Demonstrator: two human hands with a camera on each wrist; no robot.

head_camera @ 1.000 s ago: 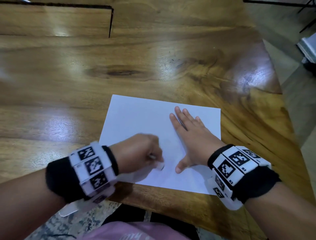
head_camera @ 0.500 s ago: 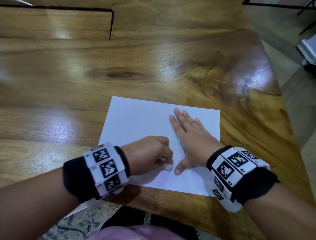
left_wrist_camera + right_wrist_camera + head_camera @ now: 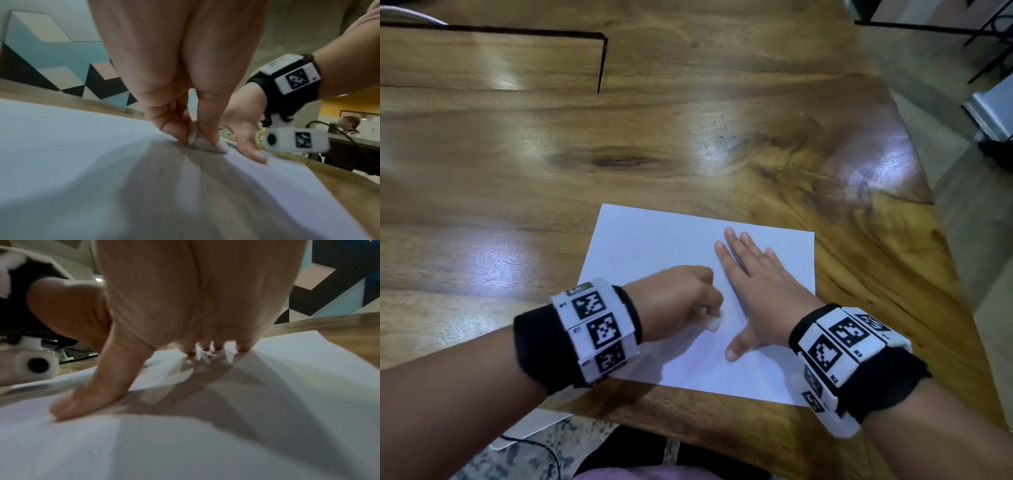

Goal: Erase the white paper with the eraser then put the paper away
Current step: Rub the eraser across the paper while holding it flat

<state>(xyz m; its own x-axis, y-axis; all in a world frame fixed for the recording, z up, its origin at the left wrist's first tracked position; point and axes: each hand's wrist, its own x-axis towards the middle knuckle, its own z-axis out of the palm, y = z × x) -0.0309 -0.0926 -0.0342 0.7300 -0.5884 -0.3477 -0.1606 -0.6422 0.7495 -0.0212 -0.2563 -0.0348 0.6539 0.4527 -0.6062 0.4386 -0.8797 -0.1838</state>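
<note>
A white sheet of paper (image 3: 654, 246) lies flat near the front edge of the wooden table (image 3: 517, 192). My left hand (image 3: 688, 301) pinches a small white eraser (image 3: 713, 323) and presses its end onto the sheet. The left wrist view shows the eraser (image 3: 200, 143) squeezed between thumb and fingers, touching the paper (image 3: 72, 146). My right hand (image 3: 753, 284) lies flat on the right half of the sheet, fingers straight and thumb spread. In the right wrist view the thumb (image 3: 92, 395) and fingertips (image 3: 205, 347) press down on the paper (image 3: 267, 402).
The table's right edge (image 3: 914, 219) runs diagonally, with floor beyond it. A dark cut line (image 3: 601, 61) marks a panel at the table's back left. A cable and a white object (image 3: 530, 431) lie on the floor below the front edge.
My left hand with the eraser has slid right and slightly forward across the sheet, closer to the right thumb. The right hand has stayed flat on the paper.
</note>
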